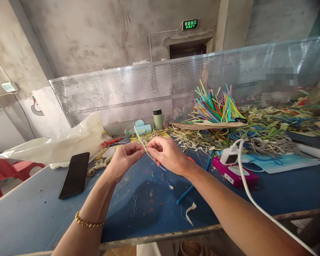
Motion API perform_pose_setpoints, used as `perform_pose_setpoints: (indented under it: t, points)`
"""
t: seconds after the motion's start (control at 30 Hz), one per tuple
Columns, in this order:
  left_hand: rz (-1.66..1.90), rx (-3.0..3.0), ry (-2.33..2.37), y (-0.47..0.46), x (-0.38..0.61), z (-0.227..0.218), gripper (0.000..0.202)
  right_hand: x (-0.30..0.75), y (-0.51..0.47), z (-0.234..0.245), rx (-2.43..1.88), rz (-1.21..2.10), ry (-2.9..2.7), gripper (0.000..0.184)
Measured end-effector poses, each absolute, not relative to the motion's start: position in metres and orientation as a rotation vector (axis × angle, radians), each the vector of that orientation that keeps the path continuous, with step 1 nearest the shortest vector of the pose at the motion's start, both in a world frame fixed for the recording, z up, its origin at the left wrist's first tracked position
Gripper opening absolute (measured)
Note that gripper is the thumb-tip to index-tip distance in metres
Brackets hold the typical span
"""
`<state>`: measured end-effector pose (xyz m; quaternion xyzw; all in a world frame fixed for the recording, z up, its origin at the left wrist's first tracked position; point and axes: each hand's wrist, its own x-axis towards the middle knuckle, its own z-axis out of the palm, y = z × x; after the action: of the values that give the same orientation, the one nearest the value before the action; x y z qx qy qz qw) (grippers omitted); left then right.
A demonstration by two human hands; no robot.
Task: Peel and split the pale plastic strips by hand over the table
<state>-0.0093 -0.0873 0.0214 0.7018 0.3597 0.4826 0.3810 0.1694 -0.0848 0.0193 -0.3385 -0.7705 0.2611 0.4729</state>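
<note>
**Both hands pinching one pale strip**

Nearest me, a blue tube offcut (185, 195) lies on the blue table (29, 213), right of the phone (75, 174). Just past it, my left hand (124, 156) and right hand (166, 153) each grip a thin pale strip (139, 137) in a closed fingertip pinch. They sit close together, probably to keep it taut. Far right of the phone, the coloured strips (216, 105) are heaped against the perforated screen (117, 92), likely to leave the hands room.

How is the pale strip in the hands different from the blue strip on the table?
The pale strip is cream; the blue strip is bright blue. The pale strip is held above the table, pinched between the left hand and the right hand; the blue strip lies flat on the table, and no hand holds it. Both are long and thin.
</note>
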Motion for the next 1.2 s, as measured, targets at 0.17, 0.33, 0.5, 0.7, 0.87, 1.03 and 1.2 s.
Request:
perform_pose_setpoints:
  t: [0.17, 0.33, 0.5, 0.7, 0.87, 1.03, 1.2]
  points:
    - [1.239, 1.704, 0.901, -0.085, -0.010, 0.018, 0.025, 0.167, -0.084, 0.017, -0.854, 0.611, -1.878, 0.009]
    - [1.238, 1.656, 0.892, -0.085, -0.011, 0.018, 0.025, 0.167, -0.084, 0.016, -0.830, 0.759, -1.839, 0.013]
    - [1.262, 1.611, 0.916, -0.086, -0.010, 0.020, 0.023, 0.167, -0.083, 0.016, -0.804, 0.785, -1.822, 0.013]
    - [1.296, 1.552, 0.925, -0.087, -0.008, 0.020, 0.020, 0.167, -0.083, 0.016, -0.799, 0.802, -1.811, 0.014]
    - [1.290, 1.530, 0.913, -0.084, -0.008, 0.018, 0.022, 0.166, -0.086, 0.017, -0.796, 0.827, -1.794, 0.015]
    - [1.191, 1.395, 0.781, -0.081, -0.013, 0.017, 0.024, 0.169, -0.084, 0.021, -0.774, 0.866, -1.764, 0.016]
    - [1.057, 1.323, 0.682, -0.076, -0.018, 0.015, 0.024, 0.175, -0.083, 0.024, -0.811, 0.765, -1.855, 0.023]
